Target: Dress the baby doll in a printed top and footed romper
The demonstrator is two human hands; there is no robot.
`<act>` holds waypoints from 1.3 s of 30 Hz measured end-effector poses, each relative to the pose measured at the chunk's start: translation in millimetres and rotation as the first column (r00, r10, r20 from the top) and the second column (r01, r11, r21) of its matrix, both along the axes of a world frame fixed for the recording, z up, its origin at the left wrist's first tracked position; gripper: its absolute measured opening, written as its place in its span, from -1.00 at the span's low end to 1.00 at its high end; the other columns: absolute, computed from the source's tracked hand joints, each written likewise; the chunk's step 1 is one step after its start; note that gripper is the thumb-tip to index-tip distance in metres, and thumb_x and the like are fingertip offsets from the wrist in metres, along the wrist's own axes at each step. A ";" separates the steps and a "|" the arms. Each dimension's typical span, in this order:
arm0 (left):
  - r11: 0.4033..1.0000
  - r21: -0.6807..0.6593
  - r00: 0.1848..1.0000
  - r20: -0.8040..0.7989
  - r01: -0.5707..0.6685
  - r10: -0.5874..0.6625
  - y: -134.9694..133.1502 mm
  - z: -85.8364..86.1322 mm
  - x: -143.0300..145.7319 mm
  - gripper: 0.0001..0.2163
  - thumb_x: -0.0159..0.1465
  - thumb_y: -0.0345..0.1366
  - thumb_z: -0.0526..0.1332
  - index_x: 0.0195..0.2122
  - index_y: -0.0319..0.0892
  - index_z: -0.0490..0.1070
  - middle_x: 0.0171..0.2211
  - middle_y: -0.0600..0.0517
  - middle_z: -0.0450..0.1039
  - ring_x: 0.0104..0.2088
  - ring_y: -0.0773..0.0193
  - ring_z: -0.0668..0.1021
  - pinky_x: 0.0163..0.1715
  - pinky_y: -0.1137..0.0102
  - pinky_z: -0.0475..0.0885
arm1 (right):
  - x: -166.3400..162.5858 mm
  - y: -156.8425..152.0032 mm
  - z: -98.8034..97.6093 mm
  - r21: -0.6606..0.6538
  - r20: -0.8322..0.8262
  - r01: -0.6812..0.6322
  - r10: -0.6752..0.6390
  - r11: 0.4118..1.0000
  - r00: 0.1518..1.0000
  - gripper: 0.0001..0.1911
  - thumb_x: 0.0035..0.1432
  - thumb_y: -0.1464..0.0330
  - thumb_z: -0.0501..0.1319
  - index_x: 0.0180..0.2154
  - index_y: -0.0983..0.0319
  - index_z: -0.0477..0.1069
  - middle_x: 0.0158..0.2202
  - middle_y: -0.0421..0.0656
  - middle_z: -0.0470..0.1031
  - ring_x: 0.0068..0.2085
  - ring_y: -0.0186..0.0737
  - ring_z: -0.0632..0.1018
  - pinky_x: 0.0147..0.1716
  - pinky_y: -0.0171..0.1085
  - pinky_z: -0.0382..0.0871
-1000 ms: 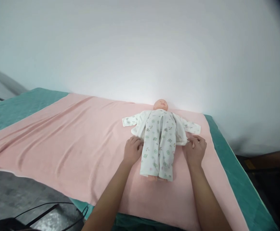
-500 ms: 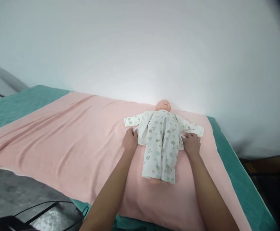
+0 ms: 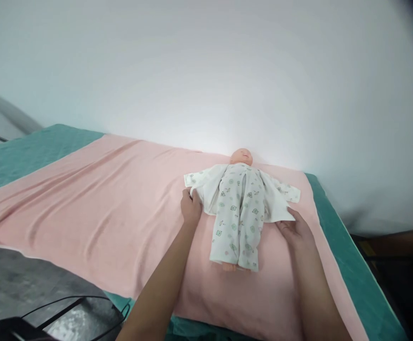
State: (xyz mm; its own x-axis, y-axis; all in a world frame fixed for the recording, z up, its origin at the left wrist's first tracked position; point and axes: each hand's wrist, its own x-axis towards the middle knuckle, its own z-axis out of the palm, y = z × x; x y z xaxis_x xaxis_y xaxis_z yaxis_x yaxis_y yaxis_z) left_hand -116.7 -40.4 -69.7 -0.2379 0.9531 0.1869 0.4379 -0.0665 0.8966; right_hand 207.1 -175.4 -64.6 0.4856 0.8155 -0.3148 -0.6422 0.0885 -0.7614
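Doll [image 3: 240,156], one, lies face up on the pink towel [image 3: 103,199] near the wall, dressed in printed trousers [image 3: 237,222] over an open white jacket [image 3: 210,187]. Left hand [image 3: 191,208] pinches one jacket edge; right hand [image 3: 295,229], fingers flat, has slid outward, spreading the other. Two black cables [image 3: 67,308] lie below the towel.

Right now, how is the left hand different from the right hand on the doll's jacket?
The left hand is curled, pinching the jacket edge under one sleeve; the right hand lies flatter, fingers on the opposite bottom corner. The left hand sits farther up the pink towel than the right hand. Both touch the same open jacket.
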 end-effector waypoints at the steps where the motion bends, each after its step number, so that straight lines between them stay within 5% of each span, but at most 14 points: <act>1: 1.000 0.008 0.999 0.031 -0.015 0.014 -0.2 -0.2 -0.4 -0.72 0.37 -0.04 -0.03 -0.15 -0.11 0.30 -0.37 0.05 0.45 -0.38 0.25 0.49 -0.39 0.39 0.34 | -0.6 0.1 1.1 0.029 -0.008 0.028 -0.028 0.999 1.000 -0.72 0.04 0.41 0.23 -0.15 0.25 0.42 -0.02 -0.04 0.52 0.10 -0.10 0.49 0.12 -0.04 0.40; 5: 0.998 0.021 0.994 0.092 -0.053 0.051 -0.1 -1.1 -1.5 -0.69 0.37 -0.02 -0.04 -0.14 -0.13 0.29 -0.39 0.04 0.44 -0.38 0.25 0.49 -0.37 0.39 0.36 | -6.6 11.2 15.3 0.084 -0.008 0.225 -0.225 0.971 0.974 -0.81 -0.06 0.46 0.20 -0.30 0.22 0.39 -0.04 -0.05 0.53 0.11 -0.05 0.48 0.20 0.04 0.28; 8: 0.999 -0.013 0.995 0.087 -0.045 0.045 -0.3 0.0 -1.6 -0.69 0.37 -0.02 -0.05 -0.13 -0.13 0.29 -0.37 0.03 0.45 -0.37 0.23 0.50 -0.38 0.38 0.36 | -22.6 24.9 45.9 0.253 0.099 0.290 -0.323 0.923 0.941 -0.83 -0.11 0.47 0.23 -0.47 0.18 0.23 -0.02 -0.10 0.53 0.07 -0.05 0.51 0.20 0.08 0.27; 12: 0.999 -0.026 0.998 0.049 -0.035 0.036 -1.3 3.4 -1.3 -0.71 0.37 -0.05 -0.04 -0.11 -0.12 0.30 -0.34 0.01 0.47 -0.33 0.20 0.52 -0.36 0.37 0.36 | -62.9 36.5 99.5 0.375 0.490 0.029 -0.225 0.926 0.843 -0.74 -0.01 0.43 0.23 -0.48 0.18 0.11 0.08 -0.09 0.47 0.08 -0.04 0.50 0.13 0.09 0.31; 15: 1.000 -0.019 0.999 0.046 -0.021 0.021 -2.4 4.3 -1.9 -0.72 0.37 -0.05 -0.04 -0.13 -0.10 0.30 -0.35 0.03 0.47 -0.33 0.21 0.52 -0.37 0.38 0.35 | -89.6 32.6 119.3 0.108 0.866 -0.342 0.080 0.933 0.494 -0.87 0.09 0.42 0.13 -0.45 0.18 0.17 0.08 -0.11 0.48 0.09 -0.06 0.48 0.07 0.04 0.33; 17: 1.000 -0.013 0.999 0.055 0.000 0.001 -2.7 3.5 -2.7 -0.73 0.37 -0.05 -0.04 -0.15 -0.09 0.30 -0.37 0.04 0.47 -0.35 0.21 0.51 -0.39 0.39 0.34 | -97.3 23.4 115.3 -0.070 0.964 -0.401 0.166 0.914 0.210 -0.93 0.13 0.43 0.05 -0.38 0.17 0.26 0.10 -0.13 0.45 0.12 -0.08 0.43 0.08 0.02 0.30; 19: 1.000 -0.009 0.998 0.055 0.013 -0.012 -2.5 2.2 -3.4 -0.74 0.37 -0.06 -0.04 -0.16 -0.08 0.30 -0.36 0.04 0.48 -0.35 0.21 0.51 -0.40 0.39 0.33 | -96.6 11.6 100.3 -0.089 0.991 -0.303 0.115 0.949 0.070 -0.89 0.16 0.40 0.04 -0.27 0.15 0.31 0.16 -0.12 0.38 0.18 -0.08 0.36 0.13 0.03 0.24; 25: 0.999 -0.010 0.999 0.001 0.035 -0.035 -1.0 1.3 -2.9 -0.77 0.37 -0.08 -0.03 -0.20 -0.07 0.30 -0.34 0.04 0.49 -0.35 0.20 0.52 -0.40 0.38 0.31 | -85.2 -3.2 48.3 -0.048 0.991 -0.073 0.038 0.996 -0.127 -0.59 0.18 0.36 0.09 0.09 0.17 0.25 0.19 -0.03 0.25 0.23 -0.03 0.25 0.16 0.05 0.23; 29: 0.999 -0.015 0.999 -0.023 0.042 -0.042 -1.8 4.0 -2.9 -0.78 0.37 -0.08 -0.03 -0.19 -0.06 0.30 -0.34 0.04 0.49 -0.34 0.19 0.51 -0.39 0.38 0.30 | -92.3 9.4 49.0 0.017 0.968 0.017 -0.012 1.000 -0.250 -0.69 0.26 0.40 0.00 0.00 0.18 0.36 -0.02 -0.02 0.38 0.07 -0.03 0.35 0.05 -0.02 0.30; 34: 0.997 -0.038 0.998 -0.026 0.061 -0.062 -3.5 7.1 -3.7 -0.75 0.37 -0.07 -0.03 -0.20 -0.07 0.32 -0.36 0.03 0.49 -0.36 0.19 0.51 -0.41 0.39 0.28 | -95.3 11.9 64.9 0.060 0.946 -0.094 -0.087 0.994 -0.311 -0.79 0.33 0.35 0.01 -0.18 0.17 0.42 -0.22 -0.06 0.41 -0.14 -0.10 0.42 -0.14 -0.12 0.36; 39: 0.997 -0.064 0.996 -0.066 0.047 -0.051 -1.7 6.6 -2.4 -0.75 0.37 -0.08 -0.03 -0.25 -0.10 0.32 -0.42 0.05 0.45 -0.39 0.21 0.48 -0.44 0.42 0.22 | -78.4 -7.9 49.1 -0.042 0.910 -0.244 -0.063 0.969 -0.411 -0.81 0.33 0.38 0.05 -0.13 0.18 0.42 -0.21 -0.05 0.44 -0.15 -0.10 0.44 -0.23 -0.13 0.36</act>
State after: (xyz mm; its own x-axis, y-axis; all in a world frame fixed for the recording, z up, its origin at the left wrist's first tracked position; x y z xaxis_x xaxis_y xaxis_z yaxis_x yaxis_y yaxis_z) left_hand -119.0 -42.1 -63.2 -0.1797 0.9736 0.1408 0.4956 -0.0340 0.8679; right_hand 128.6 -183.3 -15.5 -0.1215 0.8346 0.5372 0.9112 0.3084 -0.2731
